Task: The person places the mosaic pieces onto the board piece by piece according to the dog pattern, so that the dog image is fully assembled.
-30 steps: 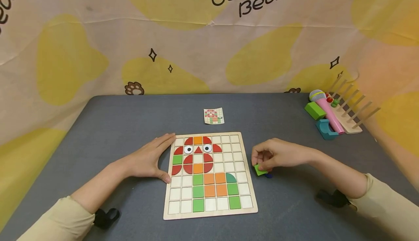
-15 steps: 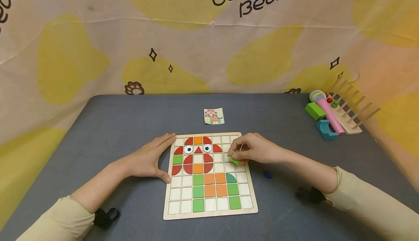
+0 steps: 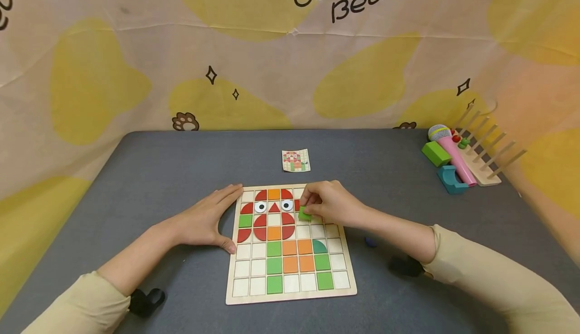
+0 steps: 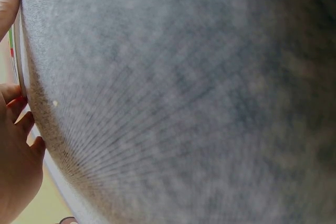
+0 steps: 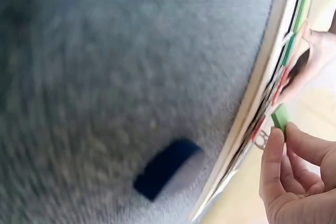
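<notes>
A green square tile (image 3: 304,213) is pinched between thumb and fingers of my right hand (image 3: 334,204), held over the upper right part of the wooden grid board (image 3: 233,296). In the right wrist view the green tile (image 5: 281,117) sticks out from the fingertips. My left hand (image 3: 204,221) rests along the board's left edge, fingers straight, thumb lower down, holding nothing. Red, orange, green and teal pieces and two eye discs lie in the board's cells. A dark blue piece (image 3: 370,242) lies on the table right of the board; its curved side shows in the right wrist view.
A small picture card (image 3: 296,160) lies behind the board. At the back right sit a pink toy microphone (image 3: 457,158), a green block (image 3: 436,153), a teal arch block (image 3: 452,180) and a wooden rack with pegs (image 3: 489,165). A patterned cloth hangs behind the table.
My right hand has carried the green tile from the table right of the board leftward over the board, uncovering the dark blue piece. The left hand stays in place.
</notes>
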A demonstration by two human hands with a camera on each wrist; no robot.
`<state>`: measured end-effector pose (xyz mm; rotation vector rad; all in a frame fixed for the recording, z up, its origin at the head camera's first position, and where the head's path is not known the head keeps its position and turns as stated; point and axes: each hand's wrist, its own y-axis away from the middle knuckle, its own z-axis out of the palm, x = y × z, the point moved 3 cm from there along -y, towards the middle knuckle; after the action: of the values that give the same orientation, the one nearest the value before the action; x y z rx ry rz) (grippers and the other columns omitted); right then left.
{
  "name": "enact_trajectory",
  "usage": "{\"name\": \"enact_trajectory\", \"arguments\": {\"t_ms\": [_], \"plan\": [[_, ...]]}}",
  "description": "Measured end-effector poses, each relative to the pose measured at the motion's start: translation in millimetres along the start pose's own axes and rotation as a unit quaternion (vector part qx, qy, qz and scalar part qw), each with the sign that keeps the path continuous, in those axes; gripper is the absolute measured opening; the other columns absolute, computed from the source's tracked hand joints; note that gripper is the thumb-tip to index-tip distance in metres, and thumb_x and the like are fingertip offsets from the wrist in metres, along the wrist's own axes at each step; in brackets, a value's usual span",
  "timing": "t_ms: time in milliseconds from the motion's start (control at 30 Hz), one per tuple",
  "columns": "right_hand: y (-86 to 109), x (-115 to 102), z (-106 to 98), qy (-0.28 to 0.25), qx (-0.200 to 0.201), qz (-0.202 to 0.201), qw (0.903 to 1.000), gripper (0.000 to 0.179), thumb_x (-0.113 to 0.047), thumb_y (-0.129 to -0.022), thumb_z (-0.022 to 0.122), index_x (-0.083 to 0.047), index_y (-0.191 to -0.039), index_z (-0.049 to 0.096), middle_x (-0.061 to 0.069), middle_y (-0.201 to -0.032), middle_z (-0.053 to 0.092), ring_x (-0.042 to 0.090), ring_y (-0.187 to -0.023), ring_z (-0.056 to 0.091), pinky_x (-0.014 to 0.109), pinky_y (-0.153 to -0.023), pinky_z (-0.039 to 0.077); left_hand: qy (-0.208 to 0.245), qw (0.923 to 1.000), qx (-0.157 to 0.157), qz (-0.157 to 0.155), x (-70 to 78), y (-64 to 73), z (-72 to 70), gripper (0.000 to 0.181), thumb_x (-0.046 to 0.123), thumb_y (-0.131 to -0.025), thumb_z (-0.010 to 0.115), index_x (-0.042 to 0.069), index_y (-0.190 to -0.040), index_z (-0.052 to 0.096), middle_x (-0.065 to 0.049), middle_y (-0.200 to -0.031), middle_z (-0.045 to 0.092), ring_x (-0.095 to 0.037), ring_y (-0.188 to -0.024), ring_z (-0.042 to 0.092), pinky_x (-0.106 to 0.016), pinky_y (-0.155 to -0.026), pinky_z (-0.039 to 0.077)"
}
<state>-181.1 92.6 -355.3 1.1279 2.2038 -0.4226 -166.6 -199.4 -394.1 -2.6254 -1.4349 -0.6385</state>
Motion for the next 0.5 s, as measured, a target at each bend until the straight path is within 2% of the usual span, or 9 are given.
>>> {"name": "enact_trajectory", "arguments": {"t_ms": [300, 500], "plan": [[-4.8, -1.6, 8.5, 0.047, 0.006, -0.018, 0.9987, 0.005, -0.006, -0.086, 0.073, -0.011, -0.086, 0.075, -0.001, -0.083, 0.074, 0.004, -0.072, 0.058, 0.016, -0.067, 0.048, 0.002, 1.0, -0.001, -0.002, -0.9, 0.5, -0.1, 0.133, 0.076, -0.057, 0.078, 0.009, -0.157, 0.022, -0.013, -0.165, 0.022, -0.038, -0.153, 0.02, -0.061, -0.122, 0.023], [-3.3, -1.2, 9.7, 0.058, 0.016, -0.016, 0.9981, 0.005, -0.007, -0.084, 0.075, -0.012, -0.085, 0.076, -0.001, -0.081, 0.075, 0.004, -0.071, 0.058, 0.017, -0.067, 0.048, 0.003, 1.0, -0.002, -0.001, -0.4, 0.0, -0.2, 0.133, 0.076, -0.057, 0.078, 0.009, -0.157, 0.023, -0.013, -0.165, 0.022, -0.038, -0.153, 0.02, -0.061, -0.122, 0.023]]}}
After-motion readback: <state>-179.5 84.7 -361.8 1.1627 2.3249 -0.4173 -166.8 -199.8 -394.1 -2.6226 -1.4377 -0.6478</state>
